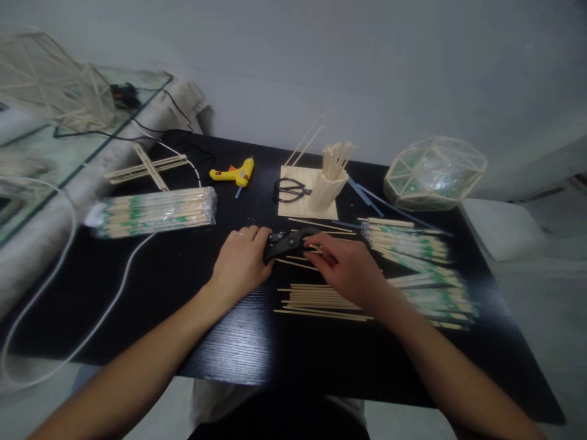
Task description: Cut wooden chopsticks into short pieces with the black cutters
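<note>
Cutter point(288, 242) between both hands' fingertips | left hand point(241, 263) fingers curled on handle | right hand point(348, 269) pinching stick point(302, 247) | bare table point(183, 287) left.

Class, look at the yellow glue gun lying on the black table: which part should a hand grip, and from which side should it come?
Grip the yellow glue gun by its handle, the stub angled toward the near table edge, coming from the near side. It lies flat on the black table, its nozzle end seemingly pointing away to the right; the handle's near side looks unobstructed.

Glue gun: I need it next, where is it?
In the head view, the yellow glue gun lies at the table's far side, left of the scissors.
</note>
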### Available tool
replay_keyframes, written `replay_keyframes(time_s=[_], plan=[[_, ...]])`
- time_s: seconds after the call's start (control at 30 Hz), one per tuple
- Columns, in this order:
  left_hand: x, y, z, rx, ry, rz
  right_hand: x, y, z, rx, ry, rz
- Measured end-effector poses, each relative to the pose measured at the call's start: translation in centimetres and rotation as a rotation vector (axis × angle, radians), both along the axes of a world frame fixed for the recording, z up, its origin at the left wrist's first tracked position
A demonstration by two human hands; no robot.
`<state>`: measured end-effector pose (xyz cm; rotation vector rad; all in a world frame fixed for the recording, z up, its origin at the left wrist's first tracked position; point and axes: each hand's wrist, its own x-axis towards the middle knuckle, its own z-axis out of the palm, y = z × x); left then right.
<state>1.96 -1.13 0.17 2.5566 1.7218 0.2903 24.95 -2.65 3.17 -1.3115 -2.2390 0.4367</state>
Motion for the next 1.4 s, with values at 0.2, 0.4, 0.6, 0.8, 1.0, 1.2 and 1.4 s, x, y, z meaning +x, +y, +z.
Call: replay_keyframes(time_s=[0.2,0.4,0.6,0.8,1.0,1.2,1.4], plan=[[0.0,0.0,0.0,-0.009,-0.01,-0.001,0.0,0.1,0.0,0.024,-0.002,0.025],[-0.1,0.1,-0.3,-0.017,-0.01,-0.007,0.1,0.1,0.1,0.022,-0.02,0.019],[0.0,0.0,-0.3,-0.028,-0.01,-0.003,0.1,0.2,-0.1,-0.012,-0.071,0.002],[-0.1,0.2,-0.3,-0.047,-0.018,0.013,0.1,0.1,0.5,-0.034,-0.09,-0.005],[-0.3,0.3,-0.3,-0.077,-0.035,0.031,6.7,2.5,3.9,0.068,-0.099,-0.426],[0.0,0.1,-0.3,-0.094,-0.057,0.029,17.0,7.2,5.4,0.167,-0.001,-0.978],[-0.3,0.5,-0.5,-0.166,-0.265,0.068,15.3,7.2,5.4,0.116,0.36,-0.9]])
